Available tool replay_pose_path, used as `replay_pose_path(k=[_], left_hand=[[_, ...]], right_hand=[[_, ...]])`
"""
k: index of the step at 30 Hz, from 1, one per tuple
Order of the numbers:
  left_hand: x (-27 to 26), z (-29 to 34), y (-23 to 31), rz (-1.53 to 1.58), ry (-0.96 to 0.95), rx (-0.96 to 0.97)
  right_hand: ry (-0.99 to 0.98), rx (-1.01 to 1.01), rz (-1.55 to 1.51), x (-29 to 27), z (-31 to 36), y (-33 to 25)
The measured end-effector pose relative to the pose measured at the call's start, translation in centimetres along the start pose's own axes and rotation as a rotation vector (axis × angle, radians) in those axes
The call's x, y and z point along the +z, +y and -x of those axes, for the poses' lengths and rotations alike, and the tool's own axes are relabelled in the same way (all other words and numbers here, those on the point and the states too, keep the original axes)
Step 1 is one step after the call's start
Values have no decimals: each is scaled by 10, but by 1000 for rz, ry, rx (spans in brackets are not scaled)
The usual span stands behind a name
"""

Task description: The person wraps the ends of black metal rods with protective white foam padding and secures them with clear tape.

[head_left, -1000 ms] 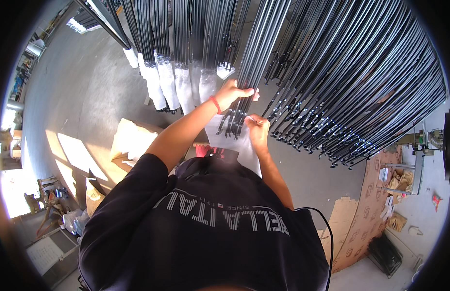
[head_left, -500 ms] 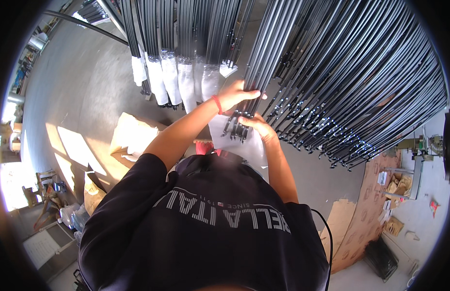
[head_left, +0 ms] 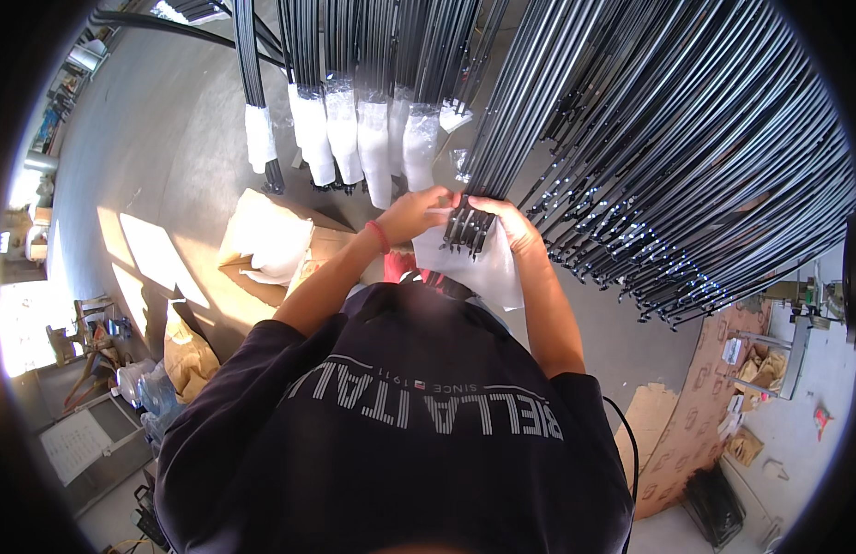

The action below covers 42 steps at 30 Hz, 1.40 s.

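Observation:
A bundle of long thin black rods (head_left: 525, 102) hangs down in front of me, with small fittings at its lower ends. My right hand (head_left: 509, 222) is closed round the bundle just above those ends, its thumb lying across the front. Behind the rod ends, a sheet of white, soft-looking wrapping (head_left: 483, 272) hangs between my forearms. At the bundle's left side, my left hand (head_left: 417, 214) has its fingers drawn together on the upper left edge of the sheet. Its fingertips are partly hidden there.
Several bundles with white-wrapped ends (head_left: 373, 148) hang to the left. A dense row of bare black rods (head_left: 687, 157) fills the right. An opened cardboard box (head_left: 331, 245) with pale material sits left of my arm; a brown paper bag (head_left: 188, 355) stands farther left.
My left hand has let go of the bundle and moved down and left to the sheet's edge. My right hand has shifted up and now grips the bundle from the right.

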<state>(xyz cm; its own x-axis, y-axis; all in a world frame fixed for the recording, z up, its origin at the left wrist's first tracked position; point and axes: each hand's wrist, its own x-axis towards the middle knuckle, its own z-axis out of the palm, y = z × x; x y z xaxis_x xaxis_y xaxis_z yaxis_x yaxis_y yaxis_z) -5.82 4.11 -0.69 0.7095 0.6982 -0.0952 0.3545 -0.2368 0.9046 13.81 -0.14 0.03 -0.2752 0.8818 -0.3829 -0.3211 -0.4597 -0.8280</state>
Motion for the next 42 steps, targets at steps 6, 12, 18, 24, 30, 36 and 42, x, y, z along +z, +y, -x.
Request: replay_pose_path(k=[6,12,18,24,30,36,42], left_hand=[[-1,-1,-2,-138,104,-59],[-5,-1,5,-13,131,-144],[15,5,14,-4,224,-186],[65,-2,30,661,354,-235],[84,-6,28,-179,491,292],[79,-17,2,-16,469,108],[76,-29,-21,840,-97,-172]], right_hand=[[-102,-30,117,-2,2,-6],[-119,-105,242,6,8,-18],[-92,-113,226,0,10,-8],[-36,10,-38,-9,13,2],[83,48,-66,-28,7,12],[35,-92,99,-17,17,-2],[127,-14,134,-30,12,9]])
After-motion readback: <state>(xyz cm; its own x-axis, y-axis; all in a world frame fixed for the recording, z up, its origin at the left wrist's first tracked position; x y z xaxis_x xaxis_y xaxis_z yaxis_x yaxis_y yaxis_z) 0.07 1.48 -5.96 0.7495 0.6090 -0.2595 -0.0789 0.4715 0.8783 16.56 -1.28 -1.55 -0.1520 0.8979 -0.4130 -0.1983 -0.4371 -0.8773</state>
